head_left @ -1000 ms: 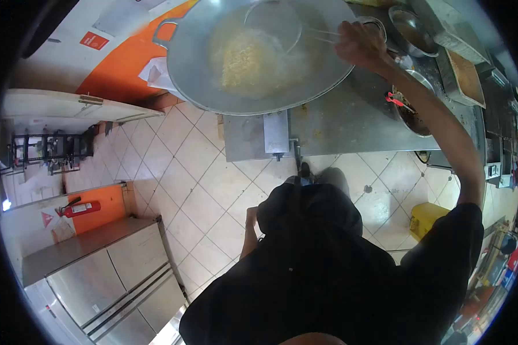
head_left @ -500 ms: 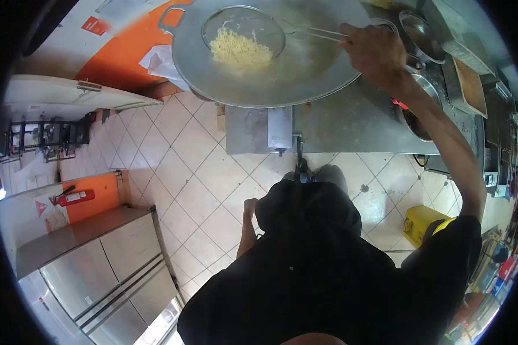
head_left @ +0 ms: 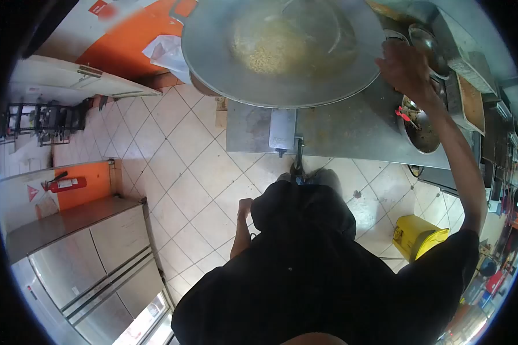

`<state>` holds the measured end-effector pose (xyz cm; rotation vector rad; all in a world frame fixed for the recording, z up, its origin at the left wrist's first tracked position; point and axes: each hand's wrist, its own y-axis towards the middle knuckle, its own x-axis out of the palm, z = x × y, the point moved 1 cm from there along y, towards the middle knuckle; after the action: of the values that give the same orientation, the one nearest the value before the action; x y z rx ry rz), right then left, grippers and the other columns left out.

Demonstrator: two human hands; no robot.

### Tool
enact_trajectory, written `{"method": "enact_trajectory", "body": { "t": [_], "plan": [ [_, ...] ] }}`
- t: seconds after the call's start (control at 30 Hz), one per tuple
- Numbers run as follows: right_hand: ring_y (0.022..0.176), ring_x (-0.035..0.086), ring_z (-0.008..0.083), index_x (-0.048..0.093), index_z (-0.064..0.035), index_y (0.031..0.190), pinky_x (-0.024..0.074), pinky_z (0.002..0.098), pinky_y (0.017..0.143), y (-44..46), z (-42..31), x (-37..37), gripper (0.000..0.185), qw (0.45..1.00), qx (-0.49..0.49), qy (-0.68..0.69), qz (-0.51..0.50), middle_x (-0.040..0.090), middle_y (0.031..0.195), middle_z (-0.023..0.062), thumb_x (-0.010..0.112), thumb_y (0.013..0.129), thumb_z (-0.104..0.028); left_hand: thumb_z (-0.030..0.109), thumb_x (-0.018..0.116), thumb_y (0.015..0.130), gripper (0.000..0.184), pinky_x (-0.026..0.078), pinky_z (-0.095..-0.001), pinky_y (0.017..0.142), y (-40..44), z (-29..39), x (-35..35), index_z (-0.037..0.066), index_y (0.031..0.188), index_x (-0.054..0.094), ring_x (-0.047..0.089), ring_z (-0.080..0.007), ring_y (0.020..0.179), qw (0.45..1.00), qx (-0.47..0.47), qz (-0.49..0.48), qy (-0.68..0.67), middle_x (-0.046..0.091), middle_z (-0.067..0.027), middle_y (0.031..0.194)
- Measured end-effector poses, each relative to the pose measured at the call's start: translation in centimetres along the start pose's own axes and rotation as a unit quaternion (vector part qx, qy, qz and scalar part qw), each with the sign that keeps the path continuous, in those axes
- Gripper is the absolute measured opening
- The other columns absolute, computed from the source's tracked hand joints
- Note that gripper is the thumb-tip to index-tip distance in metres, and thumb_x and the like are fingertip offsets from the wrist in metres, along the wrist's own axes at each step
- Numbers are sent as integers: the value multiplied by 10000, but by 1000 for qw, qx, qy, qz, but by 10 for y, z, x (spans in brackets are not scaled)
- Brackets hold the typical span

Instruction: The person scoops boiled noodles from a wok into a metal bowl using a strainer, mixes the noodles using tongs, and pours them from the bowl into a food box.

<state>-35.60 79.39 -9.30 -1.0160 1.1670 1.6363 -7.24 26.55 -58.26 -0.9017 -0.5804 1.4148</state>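
Note:
A large metal wok (head_left: 224,86) of cloudy liquid stands at the top, with pale noodles (head_left: 267,59) in its lower middle. My right hand (head_left: 407,66) is closed by the wok's right rim, around the handle of a round wire strainer (head_left: 335,34). The strainer's rim shows faintly under steam or liquid, to the right of the noodles; most of its handle is hard to make out. Down beside my body, my left hand (head_left: 245,207) hangs over the floor, away from the wok, its fingers curled; whatever they may hold is too small to tell.
Right of the wok are a metal counter (head_left: 351,129), a bowl with a red-handled utensil (head_left: 423,129), another bowl (head_left: 429,49) and a rectangular tray (head_left: 471,103). A yellow bin (head_left: 411,236) stands on the floor. Steel cabinets (head_left: 98,253) are at the lower left.
The strainer, lifted with noodles in it half a second ago, is now lower and further right in the wok, apart from the noodles. My right hand has shifted right. The view has shifted slightly.

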Motion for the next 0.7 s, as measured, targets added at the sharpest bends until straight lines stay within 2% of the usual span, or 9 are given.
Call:
{"method": "enact_trajectory", "body": {
  "t": [0.1, 0.13, 0.2, 0.27, 0.37, 0.5, 0.57, 0.63, 0.7],
  "plan": [
    [752, 618, 297, 557, -65, 966, 485, 432, 652, 12, -22, 20, 359, 990, 60, 107, -68, 602, 856, 139, 660, 789, -360, 86, 530, 755, 184, 337, -312, 432, 2, 3, 2, 66, 618, 651, 452, -95, 494, 999, 28, 1, 25, 542, -10, 555],
    [754, 609, 284, 560, -59, 983, 483, 422, 679, 21, -14, 60, 395, 983, -21, 176, -53, 592, 864, 136, 678, 771, -372, 87, 530, 752, 187, 323, -312, 426, 1, 6, 3, 64, 601, 637, 435, -92, 484, 998, 46, -1, 50, 531, -11, 547],
    [780, 591, 266, 567, -59, 1006, 473, 406, 737, 29, -16, 76, 444, 946, 3, 294, -134, 580, 880, 126, 702, 746, -392, 89, 530, 748, 197, 308, -313, 420, 2, 12, 0, 62, 571, 612, 415, -87, 474, 992, 73, -12, 101, 513, -10, 537],
    [829, 576, 254, 576, -73, 1021, 459, 392, 800, 40, -51, 16, 466, 847, 205, 377, -315, 574, 897, 112, 717, 731, -410, 90, 530, 744, 209, 305, -313, 420, 5, 16, 1, 62, 546, 589, 408, -85, 474, 984, 89, -26, 151, 498, -5, 530],
    [886, 578, 242, 596, -100, 1006, 442, 381, 837, 33, -52, 37, 429, 917, 90, 329, -208, 582, 943, 112, 714, 734, -411, 86, 526, 744, 209, 314, -311, 423, 5, 16, 2, 55, 548, 590, 416, -91, 473, 996, 43, -32, 70, 491, -4, 525],
    [921, 597, 246, 622, -125, 956, 437, 389, 851, 10, -50, 29, 351, 964, 68, 255, -42, 615, 942, 74, 723, 749, -390, 108, 537, 760, 186, 342, -319, 442, 18, -2, -2, 44, 606, 619, 436, -89, 505, 975, 121, -48, 182, 525, -18, 547],
    [940, 603, 265, 630, -132, 929, 436, 404, 853, -3, -50, 6, 320, 970, 46, 236, 25, 625, 950, 57, 728, 752, -381, 121, 542, 771, 179, 360, -331, 456, 19, -14, -2, 40, 642, 635, 449, -101, 518, 997, 50, -17, 49, 553, -33, 565],
    [940, 613, 269, 632, -134, 932, 469, 419, 798, -14, -50, -20, 267, 979, 42, 198, 18, 650, 911, 68, 681, 790, -355, 159, 550, 784, 191, 381, -335, 472, 54, -52, -17, 42, 665, 643, 471, -102, 536, 979, 160, -48, 114, 584, -49, 592],
    [899, 629, 274, 629, -138, 925, 493, 429, 743, -23, -47, -32, 229, 983, 44, 177, -1, 666, 859, 75, 651, 816, -338, 201, 558, 785, 215, 407, -329, 494, 47, -41, -12, 38, 679, 650, 505, -95, 562, 966, 164, -34, 198, 612, -64, 613]
  ]
}}
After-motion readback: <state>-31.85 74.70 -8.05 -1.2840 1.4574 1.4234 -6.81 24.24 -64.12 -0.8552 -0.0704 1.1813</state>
